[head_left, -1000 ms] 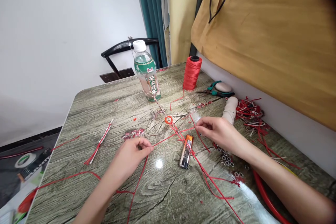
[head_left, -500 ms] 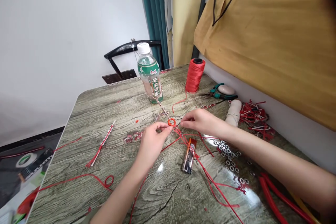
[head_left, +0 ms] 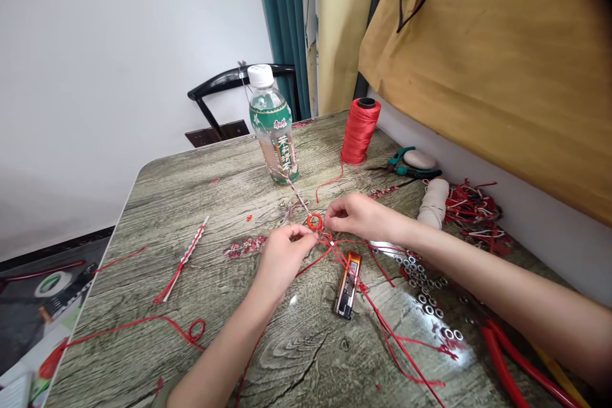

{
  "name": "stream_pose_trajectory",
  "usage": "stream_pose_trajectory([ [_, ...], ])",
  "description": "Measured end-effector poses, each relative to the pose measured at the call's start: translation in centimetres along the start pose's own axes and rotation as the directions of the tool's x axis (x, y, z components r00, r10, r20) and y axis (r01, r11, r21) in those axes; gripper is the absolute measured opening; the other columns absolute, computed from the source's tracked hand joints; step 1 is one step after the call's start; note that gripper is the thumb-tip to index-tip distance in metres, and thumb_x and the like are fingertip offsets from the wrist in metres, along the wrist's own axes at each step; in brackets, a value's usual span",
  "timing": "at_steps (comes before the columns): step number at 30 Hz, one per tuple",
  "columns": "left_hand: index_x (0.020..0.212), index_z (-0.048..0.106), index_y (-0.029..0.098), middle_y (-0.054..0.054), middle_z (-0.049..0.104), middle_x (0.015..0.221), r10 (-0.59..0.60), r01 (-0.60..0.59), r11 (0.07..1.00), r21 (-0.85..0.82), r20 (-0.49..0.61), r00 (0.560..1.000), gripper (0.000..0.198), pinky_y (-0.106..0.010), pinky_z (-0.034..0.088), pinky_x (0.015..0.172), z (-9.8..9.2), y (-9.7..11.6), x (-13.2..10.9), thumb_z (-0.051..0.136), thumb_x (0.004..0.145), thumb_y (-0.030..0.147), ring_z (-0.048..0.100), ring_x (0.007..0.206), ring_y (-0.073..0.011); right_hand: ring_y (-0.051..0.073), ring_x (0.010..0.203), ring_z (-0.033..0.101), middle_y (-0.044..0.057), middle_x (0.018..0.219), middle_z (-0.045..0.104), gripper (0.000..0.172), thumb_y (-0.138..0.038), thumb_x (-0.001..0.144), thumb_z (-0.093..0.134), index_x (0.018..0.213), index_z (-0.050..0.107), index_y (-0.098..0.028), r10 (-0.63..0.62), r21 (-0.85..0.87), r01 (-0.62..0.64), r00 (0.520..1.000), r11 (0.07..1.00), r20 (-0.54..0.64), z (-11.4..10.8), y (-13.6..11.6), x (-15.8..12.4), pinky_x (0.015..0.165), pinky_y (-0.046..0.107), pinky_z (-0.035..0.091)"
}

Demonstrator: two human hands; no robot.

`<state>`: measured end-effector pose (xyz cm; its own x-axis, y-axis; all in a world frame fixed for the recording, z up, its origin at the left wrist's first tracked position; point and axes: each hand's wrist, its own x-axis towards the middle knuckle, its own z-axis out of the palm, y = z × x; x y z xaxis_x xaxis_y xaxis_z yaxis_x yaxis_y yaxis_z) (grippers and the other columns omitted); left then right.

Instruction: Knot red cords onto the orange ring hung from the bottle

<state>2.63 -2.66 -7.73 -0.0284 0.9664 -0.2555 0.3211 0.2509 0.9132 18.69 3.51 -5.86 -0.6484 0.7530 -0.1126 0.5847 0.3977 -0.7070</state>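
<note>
A small orange-red ring [head_left: 314,222] hangs at the end of a pale twisted cord [head_left: 299,195] tied to a plastic drink bottle [head_left: 272,131]. Thumb and forefinger of my left hand [head_left: 285,255] pinch the red cord [head_left: 329,243] just below the ring. On the other side, my right hand [head_left: 351,213] is closed, its fingertips at the ring's right edge; what they pinch is hidden. Several red strands run from the ring down to the right, over an orange and black lighter [head_left: 349,285]. A small white spot shows on the strands below my right hand.
A red thread spool [head_left: 361,132], green-handled pliers [head_left: 406,164], a white cord roll [head_left: 434,204] and a tangle of cord scraps [head_left: 471,204] lie at the right. Metal rings [head_left: 421,277] and red-handled pliers [head_left: 507,363] are nearer. A red-and-white braid [head_left: 184,261] lies left.
My right hand has moved slightly closer to the ring, its fingers more curled. The left hand keeps its pinch. The whole view has shifted a little.
</note>
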Motion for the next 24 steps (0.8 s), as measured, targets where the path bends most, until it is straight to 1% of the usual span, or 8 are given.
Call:
stream_pose_trajectory([
  [5, 0.062, 0.058, 0.017, 0.001, 0.057, 0.062, 0.036, -0.038, 0.999, 0.038, 0.049, 0.998, 0.014, -0.026, 0.035, 0.063, -0.1, 0.0, 0.0, 0.051, 0.065, 0.028, 0.048, 0.061, -0.0128, 0.008, 0.055, 0.046, 0.001, 0.063, 0.058, 0.022, -0.024, 0.077, 0.043, 0.073, 0.061, -0.011, -0.061, -0.038, 0.060, 0.998, 0.997, -0.006, 0.0, -0.2, -0.1, 0.050, 0.019, 0.031],
  [12, 0.065, 0.058, 0.017, -0.001, 0.061, 0.068, 0.048, -0.060, 0.982, 0.176, 0.075, 0.996, 0.017, -0.027, 0.036, 0.066, -0.4, -0.5, 0.1, 0.048, 0.068, 0.029, 0.052, 0.067, -0.0153, 0.007, 0.047, 0.045, 0.002, 0.063, 0.059, 0.021, -0.025, 0.080, 0.040, 0.079, 0.057, -0.012, 0.027, 0.080, -0.032, 0.997, 0.996, 0.067, 0.4, 0.5, -0.2, 0.044, 0.019, 0.030],
  [14, 0.068, 0.059, 0.017, -0.001, 0.062, 0.071, 0.062, -0.069, 0.979, 0.193, 0.044, 0.997, 0.016, -0.027, 0.037, 0.065, -0.5, -0.6, 0.2, 0.047, 0.069, 0.028, 0.053, 0.067, -0.0149, 0.008, 0.050, 0.047, 0.002, 0.066, 0.059, 0.020, -0.026, 0.079, 0.042, 0.079, 0.057, -0.012, 0.022, 0.062, -0.024, 0.999, 0.998, 0.034, 0.2, 0.5, -0.3, 0.046, 0.019, 0.031],
  [16, 0.073, 0.059, 0.018, 0.000, 0.062, 0.074, 0.078, -0.072, 0.974, 0.217, -0.018, 0.997, 0.015, -0.025, 0.036, 0.061, -0.9, -0.5, 0.0, 0.047, 0.069, 0.026, 0.052, 0.063, -0.0133, 0.008, 0.054, 0.048, 0.002, 0.069, 0.059, 0.019, -0.026, 0.079, 0.044, 0.079, 0.058, -0.013, 0.009, 0.027, -0.007, 0.998, 1.000, -0.057, -0.4, 0.2, -0.6, 0.050, 0.019, 0.033],
  [19, 0.077, 0.057, 0.018, 0.003, 0.056, 0.063, 0.060, -0.020, 0.961, 0.277, -0.139, 0.988, 0.015, -0.022, 0.031, 0.049, -1.9, -0.2, -1.1, 0.047, 0.070, 0.026, 0.042, 0.048, -0.0099, 0.008, 0.057, 0.047, 0.001, 0.069, 0.057, 0.019, -0.025, 0.079, 0.043, 0.078, 0.058, -0.013, 0.002, -0.035, -0.008, 0.983, 0.999, -0.185, -1.5, -0.3, -1.8, 0.054, 0.019, 0.033],
  [21, 0.077, 0.057, 0.018, 0.004, 0.051, 0.056, 0.048, 0.003, 0.957, 0.290, -0.169, 0.984, 0.014, -0.022, 0.026, 0.045, -2.4, 0.0, -2.6, 0.047, 0.070, 0.025, 0.035, 0.043, -0.0086, 0.008, 0.054, 0.046, -0.001, 0.063, 0.056, 0.020, -0.025, 0.079, 0.043, 0.073, 0.058, -0.014, -0.015, -0.079, 0.004, 0.990, 0.997, -0.138, -1.8, -0.4, -3.0, 0.052, 0.020, 0.032],
  [22, 0.075, 0.058, 0.018, 0.004, 0.051, 0.058, 0.058, -0.018, 0.961, 0.274, -0.140, 0.988, 0.013, -0.021, 0.026, 0.045, -2.5, 0.0, -3.4, 0.047, 0.070, 0.024, 0.035, 0.044, -0.0081, 0.008, 0.053, 0.045, -0.001, 0.060, 0.055, 0.022, -0.025, 0.079, 0.043, 0.070, 0.059, -0.014, -0.026, -0.096, 0.018, 0.996, 0.995, -0.080, -1.8, -0.5, -3.7, 0.052, 0.020, 0.032],
  [24, 0.073, 0.060, 0.017, 0.001, 0.056, 0.070, 0.065, -0.075, 0.978, 0.196, 0.062, 0.996, 0.014, -0.021, 0.029, 0.046, -2.1, -0.1, -5.0, 0.047, 0.070, 0.022, 0.038, 0.047, -0.0071, 0.008, 0.052, 0.045, -0.001, 0.059, 0.056, 0.024, -0.024, 0.080, 0.043, 0.069, 0.061, -0.014, -0.043, -0.104, 0.045, 0.999, 0.994, 0.026, -1.2, -0.5, -4.9, 0.052, 0.020, 0.032],
])
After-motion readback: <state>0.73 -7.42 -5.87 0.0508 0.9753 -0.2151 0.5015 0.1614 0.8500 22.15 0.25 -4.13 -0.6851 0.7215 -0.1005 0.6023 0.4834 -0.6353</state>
